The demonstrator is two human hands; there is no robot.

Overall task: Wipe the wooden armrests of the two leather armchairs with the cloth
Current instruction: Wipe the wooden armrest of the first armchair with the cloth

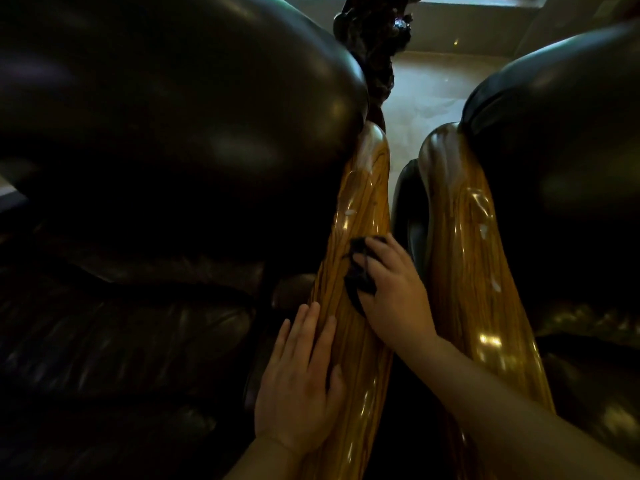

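Two dark leather armchairs stand side by side, the left armchair [166, 140] and the right armchair [568, 140]. Each has a glossy striped wooden armrest facing the gap: the left chair's armrest [360, 202] and the right chair's armrest [464, 258]. My right hand [394, 292] presses a small dark cloth [358, 271] onto the middle of the left chair's armrest. My left hand [301, 375] lies flat on the same armrest nearer to me, fingers spread, holding nothing. Whitish spots show on both armrests farther up.
A dark carved wooden piece [374, 39] stands behind the gap between the chairs. Pale floor [426, 91] shows beyond it. The gap between the two armrests is narrow. The left chair's seat cushion [121, 341] lies low at the left.
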